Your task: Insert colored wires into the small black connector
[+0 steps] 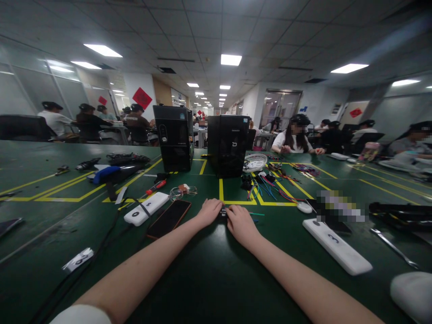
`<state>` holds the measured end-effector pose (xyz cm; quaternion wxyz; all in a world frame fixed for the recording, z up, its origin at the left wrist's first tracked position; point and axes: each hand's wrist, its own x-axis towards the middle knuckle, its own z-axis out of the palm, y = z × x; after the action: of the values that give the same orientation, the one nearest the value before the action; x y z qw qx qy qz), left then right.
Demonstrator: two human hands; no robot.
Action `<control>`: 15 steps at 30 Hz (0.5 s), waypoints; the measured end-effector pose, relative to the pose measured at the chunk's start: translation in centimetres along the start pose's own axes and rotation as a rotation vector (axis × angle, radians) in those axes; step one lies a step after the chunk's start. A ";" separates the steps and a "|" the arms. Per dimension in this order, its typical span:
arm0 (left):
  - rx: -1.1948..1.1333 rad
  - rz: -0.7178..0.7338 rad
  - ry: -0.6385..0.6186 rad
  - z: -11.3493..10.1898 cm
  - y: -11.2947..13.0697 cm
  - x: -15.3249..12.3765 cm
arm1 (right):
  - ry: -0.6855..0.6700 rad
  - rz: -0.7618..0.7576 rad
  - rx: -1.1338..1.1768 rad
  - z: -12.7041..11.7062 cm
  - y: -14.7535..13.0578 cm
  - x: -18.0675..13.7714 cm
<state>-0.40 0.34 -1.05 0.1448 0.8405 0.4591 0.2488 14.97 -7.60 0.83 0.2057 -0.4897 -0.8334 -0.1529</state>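
Both my hands meet at the middle of the green table, over a small black block (pixel 223 212) with pale markings. My left hand (pixel 209 212) has its fingers closed on the block's left side. From the right, my right hand (pixel 241 223) grips the same block, its fingers bent. Thin green and blue wires (pixel 258 214) stick out past my right hand; whether they join the block is hidden. Left of my left hand lies a dark phone (pixel 170 218) with an orange edge. Beyond it are clear glasses (pixel 184 192) and a white power bank (pixel 147 209) with a black strap.
Two black computer towers (pixel 173 139) (pixel 227 146) stand ahead. Loose coloured wires (pixel 265 184) and a white basket (pixel 255 162) lie right of them. At right are another white power bank (pixel 337 246) and a wrench (pixel 394 248). A person (pixel 297 137) sits across the table.
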 end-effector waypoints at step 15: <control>-0.017 -0.071 0.006 -0.3 0.7 -0.3 | -0.001 0.006 -0.041 -0.3 -0.2 -0.1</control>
<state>-0.20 -0.25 -0.54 0.1592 0.8218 0.4868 0.2496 14.84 -7.89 1.04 0.1959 -0.4964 -0.8286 -0.1691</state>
